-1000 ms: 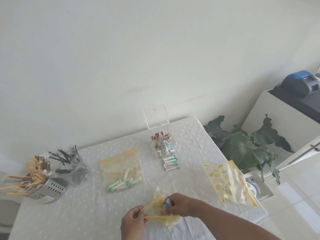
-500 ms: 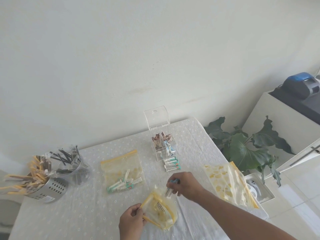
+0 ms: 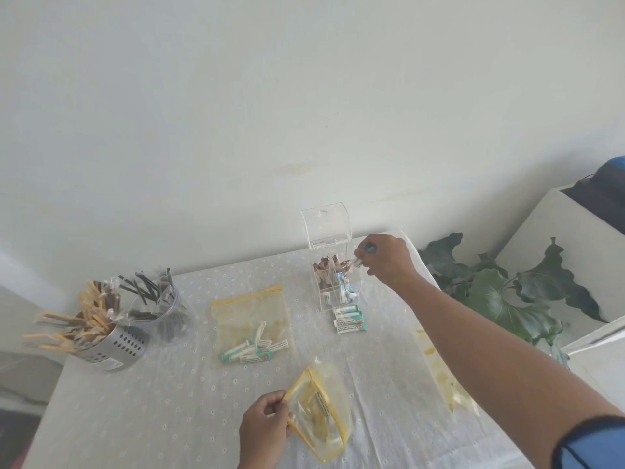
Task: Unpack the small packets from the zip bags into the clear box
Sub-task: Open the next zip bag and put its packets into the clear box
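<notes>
A person's right hand reaches across a white dotted tablecloth to the open top of a clear box, its fingers pinched closed around a few small packets held just beside the box's upper right edge. The box stands upright near the far edge of the table with its hinged lid tipped up and back; brown packets fill one compartment on the left and blue-and-white ones sit in the compartment to the right. A short stack of green-and-white packets lies on the cloth touching the near foot of the box. The left hand, low in the frame, grips the yellow-edged mouth of a zip bag with fingers curled shut on the rim, the bag held open and tilted; at least one packet shows through the plastic. A second zip bag lies flat in the middle of the table, with green-and-white packets bunched at its near end. A third yellow-printed bag lies at the right edge, partly hidden by the right forearm. At far left stand a perforated metal holder stuffed with yellow and brown sticks and, just behind it, a clear cup of dark sticks. A leafy plant sits beyond the table's right side.
</notes>
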{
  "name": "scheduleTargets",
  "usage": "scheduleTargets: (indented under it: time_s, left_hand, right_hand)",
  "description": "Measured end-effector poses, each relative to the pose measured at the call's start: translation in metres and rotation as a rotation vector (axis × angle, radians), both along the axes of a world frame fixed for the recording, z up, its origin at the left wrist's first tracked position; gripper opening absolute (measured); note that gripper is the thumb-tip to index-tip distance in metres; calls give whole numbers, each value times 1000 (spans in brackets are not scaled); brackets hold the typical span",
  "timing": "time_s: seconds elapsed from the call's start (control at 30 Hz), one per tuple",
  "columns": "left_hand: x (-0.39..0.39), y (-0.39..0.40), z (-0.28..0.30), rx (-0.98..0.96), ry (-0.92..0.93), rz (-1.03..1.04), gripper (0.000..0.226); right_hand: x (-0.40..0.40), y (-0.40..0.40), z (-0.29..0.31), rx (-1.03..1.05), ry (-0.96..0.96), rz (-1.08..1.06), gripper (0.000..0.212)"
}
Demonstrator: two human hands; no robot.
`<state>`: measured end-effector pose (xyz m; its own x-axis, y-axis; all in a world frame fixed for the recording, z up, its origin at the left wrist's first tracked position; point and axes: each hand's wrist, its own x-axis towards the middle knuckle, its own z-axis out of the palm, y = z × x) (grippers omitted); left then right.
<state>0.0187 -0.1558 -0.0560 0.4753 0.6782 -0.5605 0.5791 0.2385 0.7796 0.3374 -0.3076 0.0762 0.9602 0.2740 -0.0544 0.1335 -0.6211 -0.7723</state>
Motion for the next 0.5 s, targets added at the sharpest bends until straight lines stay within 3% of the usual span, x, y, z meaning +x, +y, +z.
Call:
scheduleTargets:
  time_s: [0.13, 0.3, 0.43, 0.5]
  left_hand:
    - [-4, 2, 1, 13, -6, -5, 15]
    - [-4, 1, 4, 43, -16, -5, 17]
    - [0, 1, 7, 17, -42, 9, 15]
    - [2, 2, 7, 17, -47, 12, 16]
  right_hand:
    - [18, 18, -8, -124, -30, 83, 10]
    - [22, 29, -26, -218, 90, 140, 38]
    - [-10, 25, -17, -63, -74, 73, 19]
    - [-51, 19, -20, 14, -86, 195, 10]
